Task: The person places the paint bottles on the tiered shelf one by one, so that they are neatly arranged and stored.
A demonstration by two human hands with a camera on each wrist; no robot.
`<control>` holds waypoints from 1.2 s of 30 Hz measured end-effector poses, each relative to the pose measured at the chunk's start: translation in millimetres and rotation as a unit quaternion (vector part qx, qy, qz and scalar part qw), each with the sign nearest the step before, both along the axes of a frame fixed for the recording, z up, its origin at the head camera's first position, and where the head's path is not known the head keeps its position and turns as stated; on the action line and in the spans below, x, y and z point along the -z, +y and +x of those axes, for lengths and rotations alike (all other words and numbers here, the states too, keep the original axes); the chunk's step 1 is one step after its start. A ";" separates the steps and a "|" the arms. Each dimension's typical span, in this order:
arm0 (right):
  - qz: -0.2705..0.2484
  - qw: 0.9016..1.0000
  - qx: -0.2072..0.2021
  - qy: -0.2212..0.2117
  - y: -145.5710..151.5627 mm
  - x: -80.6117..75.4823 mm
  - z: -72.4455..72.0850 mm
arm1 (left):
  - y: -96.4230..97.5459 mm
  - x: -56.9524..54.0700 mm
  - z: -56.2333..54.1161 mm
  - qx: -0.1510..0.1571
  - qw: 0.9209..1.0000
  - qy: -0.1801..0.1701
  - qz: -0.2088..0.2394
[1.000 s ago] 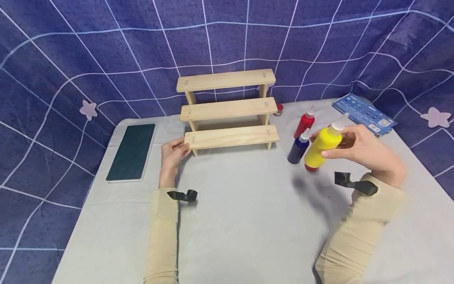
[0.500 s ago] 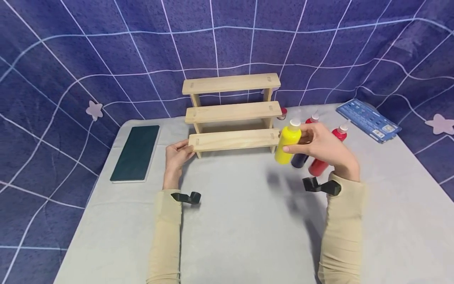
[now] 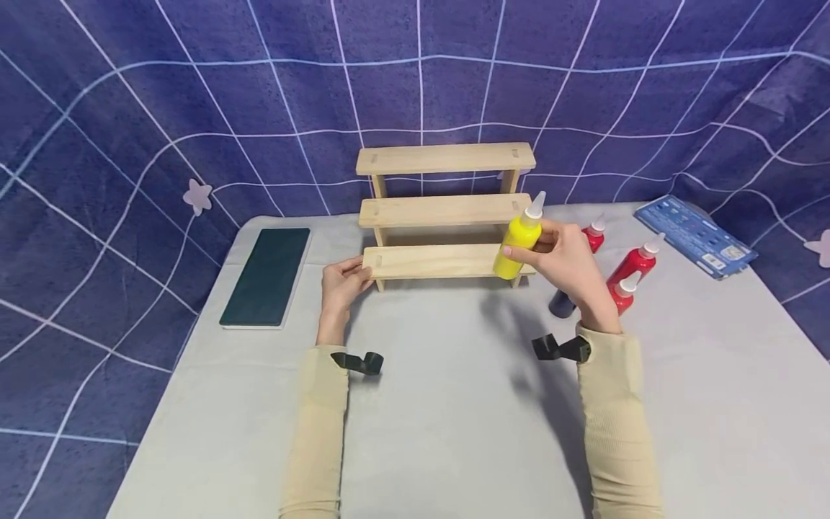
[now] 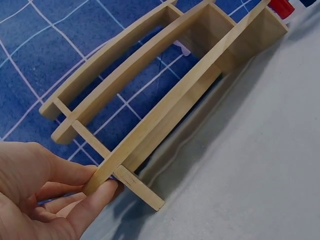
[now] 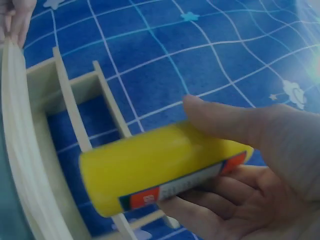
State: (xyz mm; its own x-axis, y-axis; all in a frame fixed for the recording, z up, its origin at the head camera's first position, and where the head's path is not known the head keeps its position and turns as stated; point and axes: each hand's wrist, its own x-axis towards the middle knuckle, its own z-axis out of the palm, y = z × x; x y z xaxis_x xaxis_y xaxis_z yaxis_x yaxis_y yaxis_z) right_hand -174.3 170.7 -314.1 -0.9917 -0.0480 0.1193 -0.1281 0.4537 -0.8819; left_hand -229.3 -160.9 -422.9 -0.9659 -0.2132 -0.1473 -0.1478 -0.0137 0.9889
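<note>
A three-tier wooden stand stands against the curtain. My left hand holds the left end of its lowest board; in the left wrist view the thumb and fingers pinch the board's end. My right hand grips a yellow squeeze bottle with a white collar and clear pointed nozzle. The bottle leans, nozzle up and to the right, in front of the lowest board's right end. Whether it touches the wood cannot be told. In the right wrist view the bottle shows part of a printed label.
Red bottles and a dark blue bottle stand to the right, partly hidden by my right hand. A blue printed packet lies at the back right. A dark green notebook lies on the left of the white-covered table.
My right hand has carried the yellow bottle leftward, away from the other bottles, to the lowest board's right end. The left hand keeps its hold on the stand. The head view shifts slightly.
</note>
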 end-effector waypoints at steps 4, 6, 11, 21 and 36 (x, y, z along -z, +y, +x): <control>-0.020 0.999 0.010 0.030 -7.3 2.2 -11.3 | 2.3 -0.2 -1.2 -0.001 1.000 -0.003 0.002; -0.035 0.998 0.014 0.043 -11.8 1.4 -18.6 | 2.2 -0.1 -1.2 -0.003 1.000 -0.003 0.004; -0.036 0.997 0.044 0.058 -24.4 -5.8 -40.6 | -0.8 -0.6 0.6 -0.004 1.000 -0.003 0.005; -0.009 0.995 0.081 0.054 -38.8 -10.1 -75.4 | 0.3 -3.0 3.7 -0.004 1.000 -0.004 0.000; -0.046 0.997 0.069 0.008 -49.9 -8.7 -100.2 | -1.3 1.2 1.7 -0.010 1.000 -0.003 -0.003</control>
State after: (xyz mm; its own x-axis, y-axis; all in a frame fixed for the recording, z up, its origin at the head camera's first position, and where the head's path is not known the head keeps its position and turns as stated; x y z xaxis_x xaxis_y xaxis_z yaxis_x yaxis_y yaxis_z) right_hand -274.5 120.8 -305.4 -0.9861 0.1002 0.1322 -0.0840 0.3858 -0.9188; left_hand -227.6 -162.2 -424.1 -0.9603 -0.2338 -0.1520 -0.1540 -0.0099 0.9880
